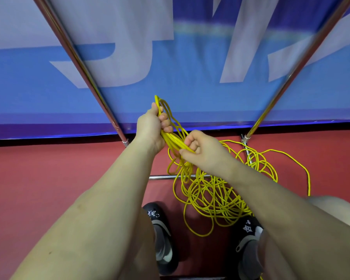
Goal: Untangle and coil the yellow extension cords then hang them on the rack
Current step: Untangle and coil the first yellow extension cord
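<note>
My left hand (153, 126) grips a bundle of yellow cord loops (168, 116) held upright in front of the blue banner. My right hand (200, 150) pinches several strands of the same yellow cord just below and right of the left hand. From the hands the cord drops into a loose tangled pile (212, 197) on the red floor, in front of my feet. One strand (303, 168) trails off to the right. The rack's two chrome uprights (77, 57) (303, 63) slant up on either side, and its low crossbar (162, 176) lies under the cord.
A blue banner with large white letters (190, 67) stands behind the rack. The floor (59, 168) is red. My two black shoes (162, 235) (249, 245) stand at the bottom of the view, close to the cord pile.
</note>
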Motion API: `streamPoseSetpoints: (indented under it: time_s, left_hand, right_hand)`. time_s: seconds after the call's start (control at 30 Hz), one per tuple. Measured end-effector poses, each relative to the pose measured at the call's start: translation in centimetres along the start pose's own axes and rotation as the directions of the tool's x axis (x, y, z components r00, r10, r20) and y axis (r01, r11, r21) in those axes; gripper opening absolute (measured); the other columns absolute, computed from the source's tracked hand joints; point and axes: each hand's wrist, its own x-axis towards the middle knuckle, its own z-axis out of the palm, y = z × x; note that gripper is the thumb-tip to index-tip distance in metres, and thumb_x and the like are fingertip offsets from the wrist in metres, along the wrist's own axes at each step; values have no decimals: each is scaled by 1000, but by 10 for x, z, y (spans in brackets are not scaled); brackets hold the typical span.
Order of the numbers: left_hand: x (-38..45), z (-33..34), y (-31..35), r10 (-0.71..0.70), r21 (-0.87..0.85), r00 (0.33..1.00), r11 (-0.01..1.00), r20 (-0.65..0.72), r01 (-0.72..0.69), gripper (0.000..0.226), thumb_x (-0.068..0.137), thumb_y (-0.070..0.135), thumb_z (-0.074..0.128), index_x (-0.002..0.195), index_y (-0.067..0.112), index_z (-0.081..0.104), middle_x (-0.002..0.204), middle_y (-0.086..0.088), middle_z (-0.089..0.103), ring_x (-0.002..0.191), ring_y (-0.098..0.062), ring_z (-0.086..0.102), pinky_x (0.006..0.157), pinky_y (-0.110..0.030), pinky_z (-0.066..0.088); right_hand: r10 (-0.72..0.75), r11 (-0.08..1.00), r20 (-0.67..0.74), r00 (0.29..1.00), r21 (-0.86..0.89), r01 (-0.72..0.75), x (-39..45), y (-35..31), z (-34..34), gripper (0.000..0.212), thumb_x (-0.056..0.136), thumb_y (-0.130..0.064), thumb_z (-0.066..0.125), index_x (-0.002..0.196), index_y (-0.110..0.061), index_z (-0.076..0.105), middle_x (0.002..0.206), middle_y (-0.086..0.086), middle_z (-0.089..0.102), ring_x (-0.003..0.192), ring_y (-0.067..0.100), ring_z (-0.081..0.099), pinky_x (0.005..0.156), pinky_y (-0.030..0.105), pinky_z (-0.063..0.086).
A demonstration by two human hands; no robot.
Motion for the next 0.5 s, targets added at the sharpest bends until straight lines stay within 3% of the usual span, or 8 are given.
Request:
streamPoseSetpoints:
  time_s: [0.13,0.2,0.27,0.33,0.43,0.5]
  left_hand:
    - [3,-5,6,62,40,997,997,-35,-60,38,104,30,31,70,17,42,38,9,32,29,-4,25,31,-14,22]
    - [4,-9,12,99,49,994,994,-42,-97,38,104,30,30,70,17,41,39,10,32,30,-4,24,31,-14,21]
    - [6,-14,18,142,77,988,987,-55,-138,37,104,29,29,71,18,40,38,11,31,30,-3,23,32,-15,21]
    - [6,-19,22,172,110,983,980,-70,-164,37,104,30,29,71,18,40,38,11,31,31,-3,23,32,-14,21]
    - [6,-25,24,193,132,978,974,-79,-182,37,104,29,31,71,18,41,39,11,32,32,-3,24,32,-15,21]
    - [5,-29,25,190,114,979,977,-76,-180,37,104,30,31,70,18,42,40,10,31,32,-4,24,33,-15,21]
  right_hand:
    - [22,934,95,995,-358,13,-1,13,-17,8,79,-18,57,75,-24,56,63,-7,51,69,19,54,66,30,47]
    - [80,866,148,986,-499,5,1,27,-25,12,83,-20,56,72,-25,54,62,-9,46,72,18,49,64,25,39]
    - [155,831,182,971,-556,-29,3,43,-33,30,89,-27,57,63,-28,41,61,-10,41,75,18,45,65,23,32]
    - [213,824,201,956,-563,-65,4,55,-41,33,91,-31,56,63,-28,40,63,-9,41,75,18,44,66,23,30]
    - [239,843,238,941,-532,-79,1,65,-46,12,93,-32,55,84,-24,54,77,-3,53,80,19,49,69,25,35]
    - [264,820,242,934,-567,-85,-2,68,-45,15,93,-33,53,102,-22,58,94,1,58,91,21,54,74,26,39]
